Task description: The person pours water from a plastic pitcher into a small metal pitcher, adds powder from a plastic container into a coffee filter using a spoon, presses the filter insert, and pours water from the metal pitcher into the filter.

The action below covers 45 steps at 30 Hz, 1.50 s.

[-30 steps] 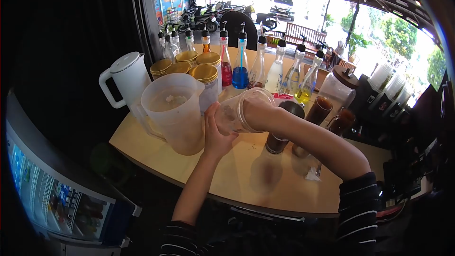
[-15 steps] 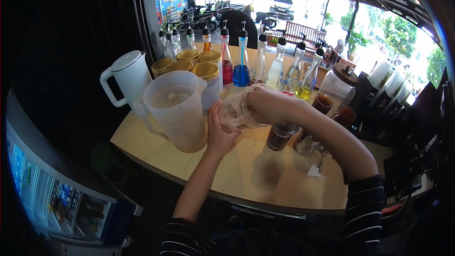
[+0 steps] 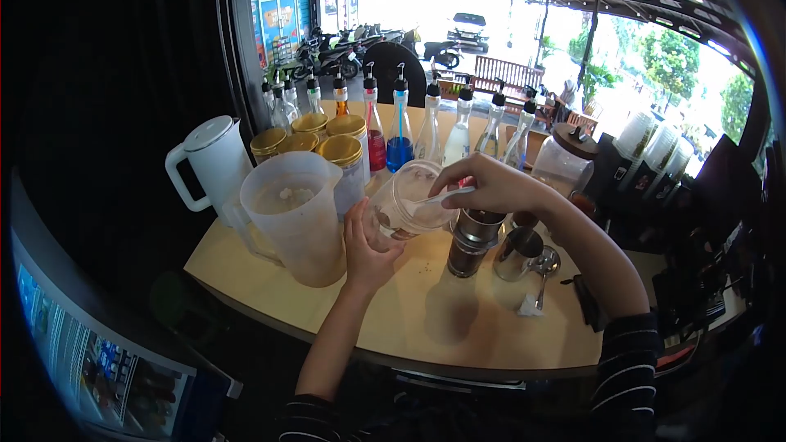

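Observation:
My left hand is wrapped round the base of a clear jar, which is tipped with its mouth towards the right. A pale spoon is pinched in my right hand, its far end inside the jar. Some pale contents show in the jar; I cannot make out what they are. Just below my right hand, a metal coffee dripper sits on a glass with dark contents. A large frosted plastic jug stands left of the jar.
Behind are gold-lidded jars and several pump bottles. A white pitcher stands left. To the right are a metal cup, a spoon on the table, a wooden-lidded jar and stacked cups.
My right hand has come out of the jar's mouth, bringing the spoon's handle into view. The jar is tipped more upright. The whole view has shifted slightly.

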Each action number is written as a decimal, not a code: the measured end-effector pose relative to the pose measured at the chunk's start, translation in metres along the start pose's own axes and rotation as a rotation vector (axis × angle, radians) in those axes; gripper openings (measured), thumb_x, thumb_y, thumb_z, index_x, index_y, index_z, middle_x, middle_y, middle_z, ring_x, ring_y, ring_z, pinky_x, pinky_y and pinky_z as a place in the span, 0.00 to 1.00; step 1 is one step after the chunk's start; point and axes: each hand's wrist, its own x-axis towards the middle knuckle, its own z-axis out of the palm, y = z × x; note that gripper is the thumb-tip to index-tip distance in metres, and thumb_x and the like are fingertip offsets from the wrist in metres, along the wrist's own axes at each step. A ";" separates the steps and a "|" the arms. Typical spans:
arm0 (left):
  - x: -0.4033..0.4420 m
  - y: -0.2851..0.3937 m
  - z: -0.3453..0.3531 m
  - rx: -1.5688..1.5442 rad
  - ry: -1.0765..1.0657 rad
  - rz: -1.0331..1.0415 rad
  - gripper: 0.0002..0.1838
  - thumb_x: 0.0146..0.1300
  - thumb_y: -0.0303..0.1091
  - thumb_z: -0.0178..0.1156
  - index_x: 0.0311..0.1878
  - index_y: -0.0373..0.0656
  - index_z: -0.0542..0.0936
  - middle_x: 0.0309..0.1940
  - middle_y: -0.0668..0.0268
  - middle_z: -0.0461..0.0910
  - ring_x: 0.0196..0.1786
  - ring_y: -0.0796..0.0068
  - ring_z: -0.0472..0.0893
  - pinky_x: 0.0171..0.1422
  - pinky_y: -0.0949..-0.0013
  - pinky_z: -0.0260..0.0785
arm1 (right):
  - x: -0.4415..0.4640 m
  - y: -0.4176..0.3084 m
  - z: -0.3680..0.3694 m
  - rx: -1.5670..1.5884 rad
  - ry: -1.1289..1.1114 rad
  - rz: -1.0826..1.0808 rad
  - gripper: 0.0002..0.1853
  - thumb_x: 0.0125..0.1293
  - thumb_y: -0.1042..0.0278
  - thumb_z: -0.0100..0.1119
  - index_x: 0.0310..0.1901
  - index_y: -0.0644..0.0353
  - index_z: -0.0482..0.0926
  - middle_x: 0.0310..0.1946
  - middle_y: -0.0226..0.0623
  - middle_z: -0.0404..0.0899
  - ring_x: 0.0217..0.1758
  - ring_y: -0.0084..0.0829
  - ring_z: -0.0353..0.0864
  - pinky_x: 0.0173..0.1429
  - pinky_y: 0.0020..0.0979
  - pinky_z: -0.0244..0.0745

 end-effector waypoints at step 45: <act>0.001 -0.003 0.029 -0.152 -0.302 -0.369 0.48 0.35 0.30 0.77 0.63 0.39 0.62 0.56 0.56 0.73 0.59 0.63 0.75 0.63 0.61 0.68 | -0.143 0.048 0.018 -0.142 0.692 0.288 0.12 0.63 0.77 0.58 0.48 0.62 0.81 0.26 0.30 0.68 0.25 0.18 0.63 0.28 0.24 0.59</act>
